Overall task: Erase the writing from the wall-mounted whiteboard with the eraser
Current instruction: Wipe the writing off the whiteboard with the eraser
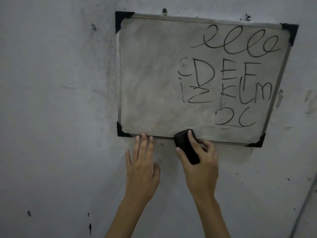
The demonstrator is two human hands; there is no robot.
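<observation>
A whiteboard [151,79] with a metal frame and black corner caps hangs on the grey wall. Black marker writing [228,74] fills its right half: loops at the top, letters in the middle, curls lower down. Its left half shows only grey smears. My right hand [200,162] grips a black eraser [186,148], whose upper end overlaps the board's bottom edge, left of the lowest writing. My left hand [142,162] lies flat on the wall with straight fingers, its fingertips touching the frame's bottom edge near the lower left corner.
Two screws [164,11] hold the board's top edge, and another screw [93,25] sits in the wall to the left. The wall carries dark smudges and marks. A thin pipe or cable [307,201] runs diagonally at the lower right.
</observation>
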